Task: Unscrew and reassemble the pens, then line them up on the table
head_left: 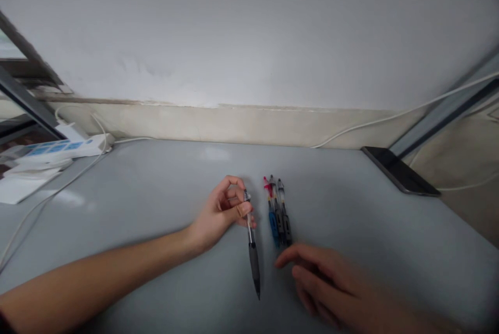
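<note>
My left hand (226, 212) pinches a pen (254, 261) near its top end, thumb in front. This pen has a clear barrel and a dark grey grip, and its tip points down toward me. Just right of it, several more pens (279, 217) lie side by side on the table. One has a pink top and a blue grip; the others have dark grips. My right hand (319, 277) hovers near the lower ends of those pens, fingers loosely bent and apart, holding nothing. It is slightly blurred.
The grey table (156, 183) meets a wall at the back. On the left are a white power strip (74, 148) and a white cable (50, 196). A dark phone or tablet (401, 171) lies at the right edge, near a metal frame (436, 110).
</note>
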Motion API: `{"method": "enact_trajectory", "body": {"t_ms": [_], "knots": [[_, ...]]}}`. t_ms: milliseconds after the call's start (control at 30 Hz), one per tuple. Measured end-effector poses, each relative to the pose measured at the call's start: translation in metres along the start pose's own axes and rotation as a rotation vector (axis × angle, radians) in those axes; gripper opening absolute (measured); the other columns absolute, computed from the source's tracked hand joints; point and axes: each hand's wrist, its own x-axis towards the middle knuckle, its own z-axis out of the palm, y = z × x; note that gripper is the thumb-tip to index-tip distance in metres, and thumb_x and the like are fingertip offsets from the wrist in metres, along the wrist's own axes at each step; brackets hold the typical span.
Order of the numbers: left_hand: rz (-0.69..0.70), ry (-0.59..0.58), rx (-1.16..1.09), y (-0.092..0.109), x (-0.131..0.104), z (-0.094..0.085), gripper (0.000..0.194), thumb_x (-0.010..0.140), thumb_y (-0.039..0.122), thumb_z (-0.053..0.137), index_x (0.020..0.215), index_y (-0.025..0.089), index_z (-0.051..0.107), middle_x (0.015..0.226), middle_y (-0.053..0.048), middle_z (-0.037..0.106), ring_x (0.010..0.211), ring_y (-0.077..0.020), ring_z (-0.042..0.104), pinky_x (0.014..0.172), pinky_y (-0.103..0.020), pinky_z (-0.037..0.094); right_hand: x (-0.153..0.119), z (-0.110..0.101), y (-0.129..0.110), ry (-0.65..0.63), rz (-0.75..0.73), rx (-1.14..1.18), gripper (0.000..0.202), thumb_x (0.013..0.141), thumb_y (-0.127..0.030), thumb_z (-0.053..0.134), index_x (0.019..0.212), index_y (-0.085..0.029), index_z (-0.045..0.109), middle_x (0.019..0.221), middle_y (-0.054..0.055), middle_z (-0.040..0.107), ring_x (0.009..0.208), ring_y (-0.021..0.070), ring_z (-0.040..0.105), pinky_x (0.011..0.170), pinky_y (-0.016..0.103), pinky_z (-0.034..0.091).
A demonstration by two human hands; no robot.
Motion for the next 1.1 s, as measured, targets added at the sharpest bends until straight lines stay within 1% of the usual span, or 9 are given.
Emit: {"method": "enact_trajectory", "body": {"t_ms": [100, 233, 367, 400, 500, 567, 733, 900, 1100], "knots": [[-0.008, -0.009, 0.004, 0.0009, 0.0000, 0.0000, 0.041, 0.074, 0.025, 0.092, 0.095, 0.020, 0.056, 0.070, 0.007, 0.059, 0.059, -0.0084, 0.060, 0.061, -0.032, 0.067, 0.0017, -0.0003, 0.0000, 0.003, 0.009, 0.007, 0.041, 0.101, -0.054, 0.045, 0.119, -0.021, 0.063, 0.069, -0.004, 0.053, 0.059, 0.0154, 0.045, 0.052, 0.025, 0.037], [-0.017, -0.017, 0.011, 0.0018, 0.0001, 0.0004, 0.043, 0.072, 0.025, 0.093, 0.092, 0.020, 0.056, 0.070, 0.007, 0.060, 0.057, -0.0098, 0.062, 0.058, -0.030, 0.065, 0.0025, -0.0012, -0.0003, -0.014, -0.008, -0.004, 0.042, 0.102, -0.053, 0.045, 0.119, -0.021, 0.063, 0.068, -0.004, 0.054, 0.058, 0.0149, 0.045, 0.053, 0.025, 0.038], [0.001, 0.002, 0.014, 0.0009, 0.0002, 0.0005, 0.040, 0.077, 0.026, 0.090, 0.084, 0.019, 0.052, 0.068, 0.007, 0.058, 0.057, -0.0080, 0.061, 0.061, -0.027, 0.064, 0.0004, -0.0010, 0.0001, -0.012, -0.008, -0.003, 0.039, 0.102, -0.052, 0.046, 0.119, -0.021, 0.063, 0.069, -0.004, 0.054, 0.057, 0.0138, 0.045, 0.053, 0.024, 0.038], [0.009, 0.007, 0.013, 0.0006, 0.0001, 0.0007, 0.039, 0.078, 0.026, 0.089, 0.085, 0.019, 0.051, 0.069, 0.007, 0.058, 0.058, -0.0079, 0.060, 0.062, -0.028, 0.064, -0.0003, -0.0008, 0.0005, -0.008, -0.010, 0.001, 0.039, 0.102, -0.052, 0.046, 0.119, -0.021, 0.063, 0.069, -0.005, 0.054, 0.057, 0.0137, 0.045, 0.054, 0.024, 0.039], [0.028, 0.018, 0.005, 0.0003, -0.0003, 0.0012, 0.041, 0.079, 0.024, 0.089, 0.097, 0.023, 0.052, 0.075, 0.008, 0.059, 0.062, -0.0096, 0.062, 0.063, -0.031, 0.064, -0.0013, -0.0010, 0.0014, -0.012, -0.010, 0.011, 0.037, 0.103, -0.051, 0.047, 0.117, -0.022, 0.064, 0.068, -0.005, 0.054, 0.058, 0.0137, 0.045, 0.054, 0.024, 0.039], [0.033, 0.019, 0.004, 0.0004, -0.0007, 0.0015, 0.041, 0.080, 0.024, 0.088, 0.100, 0.024, 0.052, 0.075, 0.007, 0.060, 0.062, -0.0098, 0.062, 0.063, -0.031, 0.064, -0.0012, -0.0015, 0.0015, -0.012, -0.007, 0.014, 0.036, 0.103, -0.051, 0.048, 0.118, -0.022, 0.065, 0.069, -0.004, 0.054, 0.057, 0.0136, 0.044, 0.053, 0.023, 0.038], [0.029, 0.016, 0.003, 0.0006, -0.0012, 0.0010, 0.041, 0.079, 0.024, 0.088, 0.102, 0.024, 0.054, 0.076, 0.007, 0.060, 0.065, -0.0107, 0.063, 0.064, -0.030, 0.064, -0.0015, -0.0009, 0.0017, -0.008, 0.000, 0.049, 0.039, 0.102, -0.054, 0.050, 0.117, -0.022, 0.065, 0.068, -0.005, 0.053, 0.056, 0.0130, 0.043, 0.050, 0.023, 0.037], [0.009, 0.012, 0.011, 0.0005, -0.0008, 0.0010, 0.038, 0.078, 0.025, 0.089, 0.093, 0.020, 0.055, 0.073, 0.006, 0.060, 0.062, -0.0097, 0.061, 0.062, -0.029, 0.064, -0.0028, -0.0004, 0.0021, -0.008, -0.013, 0.034, 0.040, 0.103, -0.054, 0.047, 0.119, -0.022, 0.064, 0.069, -0.004, 0.054, 0.057, 0.0134, 0.044, 0.052, 0.023, 0.037], [0.014, 0.024, 0.008, 0.0023, -0.0011, 0.0019, 0.042, 0.077, 0.024, 0.090, 0.101, 0.023, 0.055, 0.073, 0.007, 0.060, 0.062, -0.0104, 0.062, 0.062, -0.030, 0.064, -0.0001, 0.0003, -0.0031, -0.008, -0.008, 0.017, 0.038, 0.102, -0.052, 0.049, 0.116, -0.021, 0.065, 0.067, -0.004, 0.053, 0.059, 0.0144, 0.046, 0.054, 0.024, 0.038]]}}
